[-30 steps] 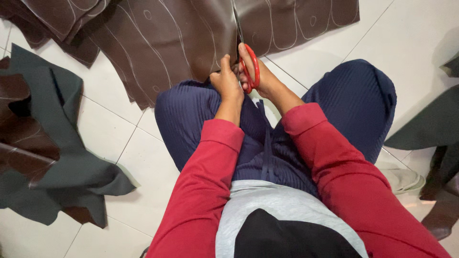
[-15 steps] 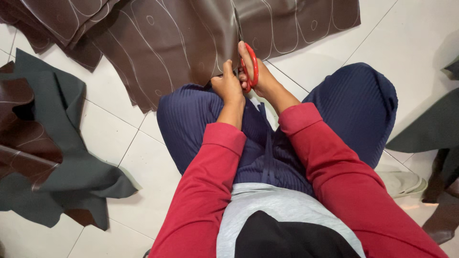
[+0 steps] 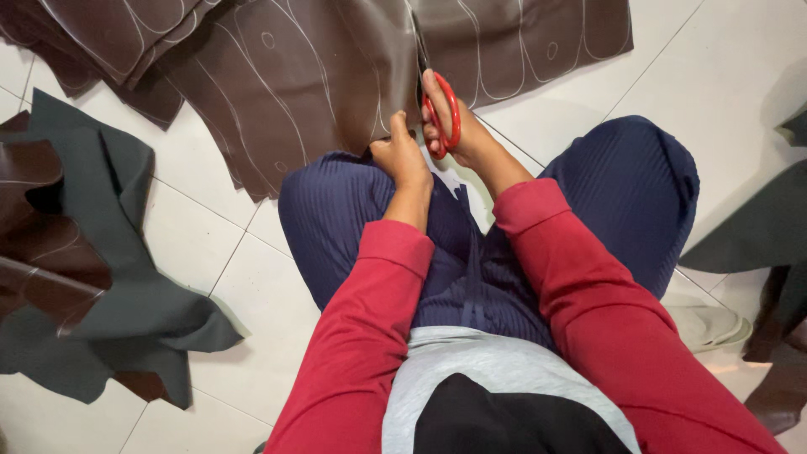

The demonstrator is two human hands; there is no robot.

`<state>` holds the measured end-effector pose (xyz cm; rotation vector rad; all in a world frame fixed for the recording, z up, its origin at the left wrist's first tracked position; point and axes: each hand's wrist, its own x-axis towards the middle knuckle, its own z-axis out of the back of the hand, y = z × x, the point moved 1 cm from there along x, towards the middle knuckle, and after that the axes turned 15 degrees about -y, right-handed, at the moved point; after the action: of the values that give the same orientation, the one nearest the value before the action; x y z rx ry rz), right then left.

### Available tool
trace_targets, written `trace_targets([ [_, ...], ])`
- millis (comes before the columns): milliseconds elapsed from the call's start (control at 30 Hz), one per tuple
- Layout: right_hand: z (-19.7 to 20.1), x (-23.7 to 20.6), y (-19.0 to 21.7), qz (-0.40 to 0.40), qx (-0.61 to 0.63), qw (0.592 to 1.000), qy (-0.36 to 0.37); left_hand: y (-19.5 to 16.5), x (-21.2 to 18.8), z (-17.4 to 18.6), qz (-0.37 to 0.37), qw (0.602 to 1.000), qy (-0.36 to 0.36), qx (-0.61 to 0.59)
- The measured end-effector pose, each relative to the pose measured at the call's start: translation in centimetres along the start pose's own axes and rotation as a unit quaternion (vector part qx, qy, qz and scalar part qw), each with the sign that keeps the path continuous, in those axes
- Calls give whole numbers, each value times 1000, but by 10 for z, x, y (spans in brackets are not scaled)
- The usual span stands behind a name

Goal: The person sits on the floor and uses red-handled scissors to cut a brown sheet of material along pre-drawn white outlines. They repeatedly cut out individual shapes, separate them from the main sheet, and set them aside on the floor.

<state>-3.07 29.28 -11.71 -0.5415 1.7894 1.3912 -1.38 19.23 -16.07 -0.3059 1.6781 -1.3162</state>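
A large sheet of brown leather [image 3: 303,76] with white chalk outlines lies on the white tiled floor in front of my knees. My right hand [image 3: 458,130] grips red-handled scissors [image 3: 443,113], whose blades reach up into a cut in the sheet. My left hand [image 3: 402,155] pinches the near edge of the leather just left of the cut. Both arms wear red sleeves, and I sit on the floor in dark blue trousers.
Grey-backed leather offcuts [image 3: 101,286] lie crumpled at the left. More brown pieces [image 3: 92,34] sit at the top left. Dark scraps [image 3: 773,244] and a light-coloured shoe [image 3: 706,324] lie at the right edge.
The scissors have closed and advanced a little further up the cut. My left hand has stayed on the leather's edge. The view has shifted slightly.
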Motion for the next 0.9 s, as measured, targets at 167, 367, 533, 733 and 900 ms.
trace_targets([
  [167, -3, 11, 15, -5, 10, 1000, 20, -6, -4, 0, -21, 1000, 0, 2],
  [367, -2, 9, 19, -7, 51, 999, 7, -10, -11, 2, -27, 999, -9, 25],
  [533, -1, 8, 19, 14, 50, 999, 7, -10, -11, 2, -43, 997, -25, 52],
  [733, 7, 8, 20, 35, 26, 999, 27, -8, -12, 1, -29, 998, -32, 50],
  [900, 14, 4, 24, 14, -15, 1000, 9, -8, -15, 1, -36, 999, -25, 14],
])
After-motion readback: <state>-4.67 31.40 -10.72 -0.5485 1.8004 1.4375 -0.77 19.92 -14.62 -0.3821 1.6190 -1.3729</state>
